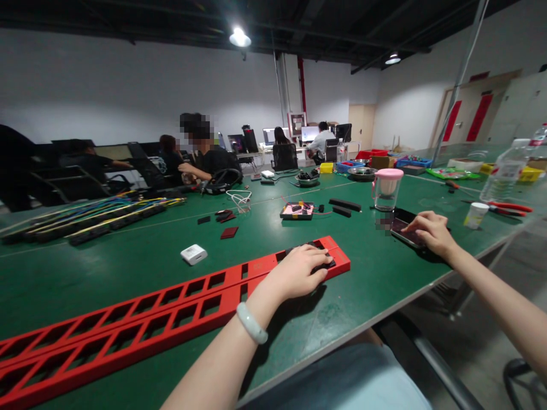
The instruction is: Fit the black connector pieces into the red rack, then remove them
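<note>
My left hand (302, 269), a pale bangle (252, 323) at its wrist, lies palm down with fingers stretched over the right end of a long red slotted frame (233, 275). Under the fingers is a black piece (328, 261) set in that end, mostly covered. Farther right, my right hand (432, 234) is over a dark, phone-like slab (408, 230) with a black rim. A fingertip touches its flat face, and the hand hides its near right part. Behind the slab stands a clear cup with a pink lid (388, 188).
A white charger block (194, 254), dark red pieces (229, 232) and a small circuit box (297, 210) lie beyond the frame. Cable bundles (98, 216) are at left; red-handled pliers (508, 208), a white bottle (476, 215) and a water bottle (504, 171) at right. Several people sit behind.
</note>
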`<state>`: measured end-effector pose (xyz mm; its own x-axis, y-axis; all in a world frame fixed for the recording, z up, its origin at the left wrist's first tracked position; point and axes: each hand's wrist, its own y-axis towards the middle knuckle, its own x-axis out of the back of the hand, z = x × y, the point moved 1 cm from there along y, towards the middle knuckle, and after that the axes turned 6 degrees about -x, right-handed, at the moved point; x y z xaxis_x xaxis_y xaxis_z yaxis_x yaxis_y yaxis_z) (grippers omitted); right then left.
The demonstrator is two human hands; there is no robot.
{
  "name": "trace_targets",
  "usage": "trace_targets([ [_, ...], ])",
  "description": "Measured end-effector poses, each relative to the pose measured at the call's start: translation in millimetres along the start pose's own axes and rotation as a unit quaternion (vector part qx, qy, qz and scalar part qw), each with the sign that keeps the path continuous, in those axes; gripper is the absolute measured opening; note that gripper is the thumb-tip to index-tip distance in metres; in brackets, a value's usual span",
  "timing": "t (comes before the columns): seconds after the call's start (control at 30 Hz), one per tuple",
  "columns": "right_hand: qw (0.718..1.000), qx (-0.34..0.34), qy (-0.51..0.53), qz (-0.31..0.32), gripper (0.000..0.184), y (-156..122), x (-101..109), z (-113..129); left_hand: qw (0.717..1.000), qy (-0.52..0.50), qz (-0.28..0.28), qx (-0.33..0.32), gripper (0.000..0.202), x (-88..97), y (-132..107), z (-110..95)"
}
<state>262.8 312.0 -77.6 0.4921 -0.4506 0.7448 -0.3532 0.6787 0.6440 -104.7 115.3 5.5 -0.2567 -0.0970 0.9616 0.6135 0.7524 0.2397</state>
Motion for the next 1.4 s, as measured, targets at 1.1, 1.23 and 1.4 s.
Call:
trace_targets([
  [1.1,0.989,-0.011,-0.013,-0.144,0.028,-3,6,13,0.999,0.039,0.002,-0.012,0.027,0.2,1,-7],
  [1.23,0.987,-0.023,0.003,-0.16,0.028,-3,6,12,0.999,0.051,0.002,-0.012,0.024,-1.3,4,-8],
  [1.4,0.983,-0.039,0.017,-0.176,0.027,-5,5,5,0.999,0.046,0.003,-0.009,0.025,-1.5,4,-8],
])
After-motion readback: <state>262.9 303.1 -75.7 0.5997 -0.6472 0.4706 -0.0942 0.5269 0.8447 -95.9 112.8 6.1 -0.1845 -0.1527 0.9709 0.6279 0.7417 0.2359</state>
